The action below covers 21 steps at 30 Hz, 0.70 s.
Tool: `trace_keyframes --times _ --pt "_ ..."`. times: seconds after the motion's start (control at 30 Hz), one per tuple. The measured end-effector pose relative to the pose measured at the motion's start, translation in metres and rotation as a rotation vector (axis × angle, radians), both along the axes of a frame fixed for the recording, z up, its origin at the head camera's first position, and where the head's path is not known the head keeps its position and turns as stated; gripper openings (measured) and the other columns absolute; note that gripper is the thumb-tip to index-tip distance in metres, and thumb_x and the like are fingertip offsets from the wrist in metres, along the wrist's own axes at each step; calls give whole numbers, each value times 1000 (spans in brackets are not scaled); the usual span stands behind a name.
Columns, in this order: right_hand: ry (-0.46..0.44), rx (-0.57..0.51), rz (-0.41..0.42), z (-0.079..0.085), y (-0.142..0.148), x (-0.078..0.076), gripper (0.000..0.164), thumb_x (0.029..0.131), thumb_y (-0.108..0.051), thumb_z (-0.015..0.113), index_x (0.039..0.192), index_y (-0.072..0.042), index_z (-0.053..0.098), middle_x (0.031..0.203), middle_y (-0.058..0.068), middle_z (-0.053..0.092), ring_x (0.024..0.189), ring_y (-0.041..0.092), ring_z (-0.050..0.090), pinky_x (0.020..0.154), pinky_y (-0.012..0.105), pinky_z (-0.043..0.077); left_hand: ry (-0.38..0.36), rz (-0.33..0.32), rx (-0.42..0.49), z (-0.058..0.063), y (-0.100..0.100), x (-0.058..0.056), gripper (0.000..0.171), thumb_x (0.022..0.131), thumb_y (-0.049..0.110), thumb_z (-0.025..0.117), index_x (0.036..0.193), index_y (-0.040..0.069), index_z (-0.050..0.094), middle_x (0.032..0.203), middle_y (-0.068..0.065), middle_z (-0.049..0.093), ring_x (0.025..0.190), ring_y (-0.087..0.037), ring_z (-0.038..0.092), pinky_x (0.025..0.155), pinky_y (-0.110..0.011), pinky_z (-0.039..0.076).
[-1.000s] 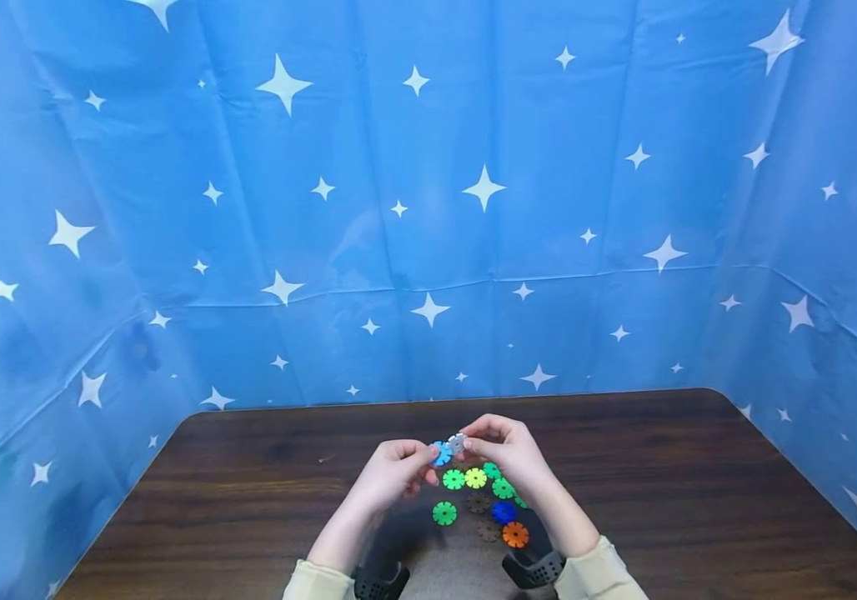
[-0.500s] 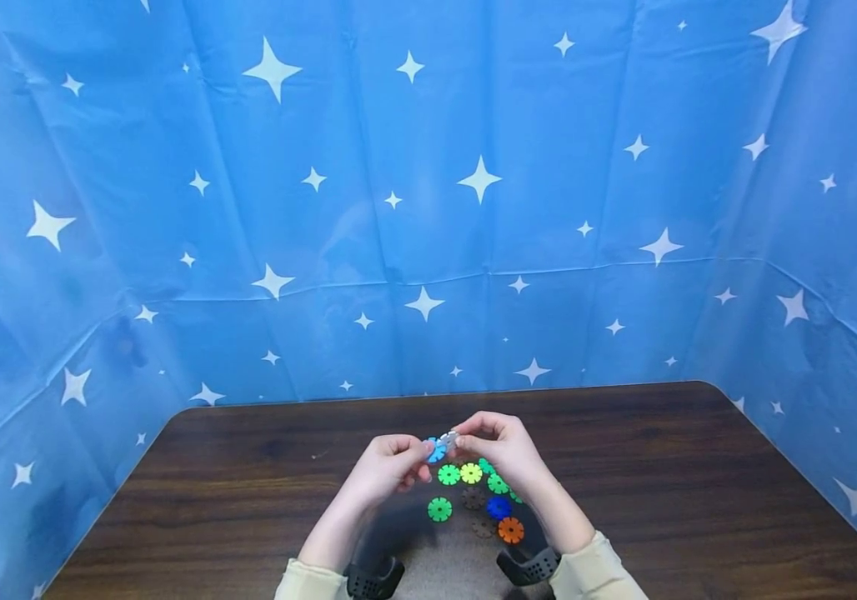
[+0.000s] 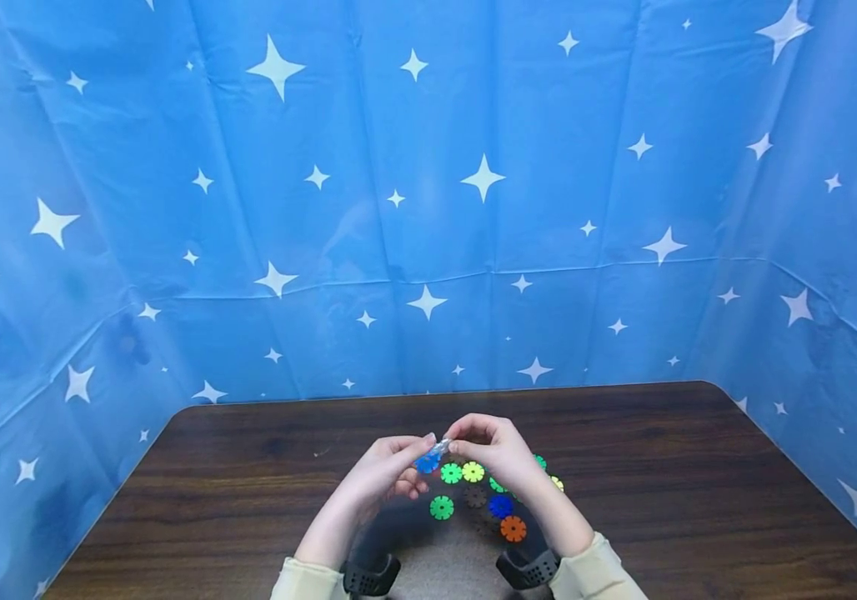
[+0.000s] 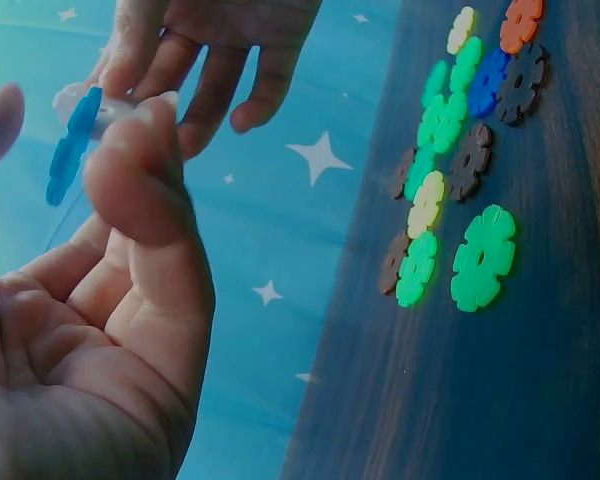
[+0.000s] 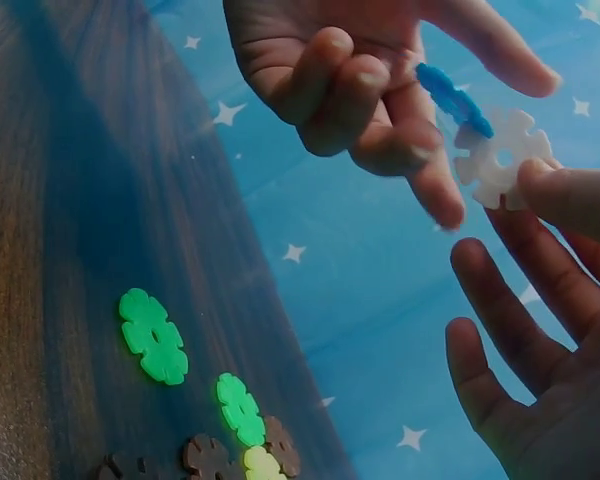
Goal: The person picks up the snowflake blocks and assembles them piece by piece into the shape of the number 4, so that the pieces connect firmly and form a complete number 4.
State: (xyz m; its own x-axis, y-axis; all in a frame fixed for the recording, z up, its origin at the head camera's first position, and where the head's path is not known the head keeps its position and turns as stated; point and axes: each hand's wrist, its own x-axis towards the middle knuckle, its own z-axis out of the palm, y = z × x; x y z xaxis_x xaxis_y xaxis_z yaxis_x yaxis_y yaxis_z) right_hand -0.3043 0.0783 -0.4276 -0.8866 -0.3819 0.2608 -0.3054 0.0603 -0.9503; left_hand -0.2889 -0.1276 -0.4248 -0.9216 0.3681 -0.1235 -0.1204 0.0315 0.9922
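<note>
My right hand pinches a white interlocking disc between thumb and fingers, its other fingers spread. A blue interlocking disc is slotted into the white one at an angle, edge-on in the left wrist view. My left hand is around the blue disc with thumb and index finger parted, thumb on one side and index finger on the other. In the left wrist view the index fingertip is right by the joined pair. Both hands are raised above the table.
On the dark wood table lie several more discs: green, yellow, dark blue, orange and brown. A starry blue curtain stands behind the table.
The joined discs have tilted and moved slightly left and down. My left thumb and index finger have parted from the blue disc, while my right hand keeps its pinch on the white one.
</note>
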Motion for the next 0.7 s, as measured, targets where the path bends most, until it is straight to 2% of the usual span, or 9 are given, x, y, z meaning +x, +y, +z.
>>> trace_keyframes --times 0.2,0.33,0.5,0.7 --pt "5 38 38 0 -3 2 11 92 -9 66 99 -2 68 95 8 68 87 30 63 80 50 53 -20 -40 11 2 1 2 53 92 41 66 119 -4 63 84 -7 67 62 -10 62 56 -21 51" --pt "7 47 35 0 -5 3 11 92 -9 66 100 -1 68 95 8 68 87 30 63 79 49 53 -10 -41 5 2 1 2 47 92 38 67 114 -3 66 85 -10 67 61 -10 60 56 -21 51" --pt "3 50 42 -1 -5 2 15 92 -12 67 103 -1 69 97 8 68 86 23 64 80 47 53 14 -39 -13 -1 1 0 43 91 35 68 111 -3 67 88 -14 68 62 -11 57 56 -22 51" --pt "4 43 49 -8 -2 -1 21 94 -10 63 112 2 66 107 15 67 93 24 64 85 53 51 32 -19 -29 -3 -4 -2 41 90 33 70 110 -4 67 86 -10 68 64 -12 57 57 -23 51"
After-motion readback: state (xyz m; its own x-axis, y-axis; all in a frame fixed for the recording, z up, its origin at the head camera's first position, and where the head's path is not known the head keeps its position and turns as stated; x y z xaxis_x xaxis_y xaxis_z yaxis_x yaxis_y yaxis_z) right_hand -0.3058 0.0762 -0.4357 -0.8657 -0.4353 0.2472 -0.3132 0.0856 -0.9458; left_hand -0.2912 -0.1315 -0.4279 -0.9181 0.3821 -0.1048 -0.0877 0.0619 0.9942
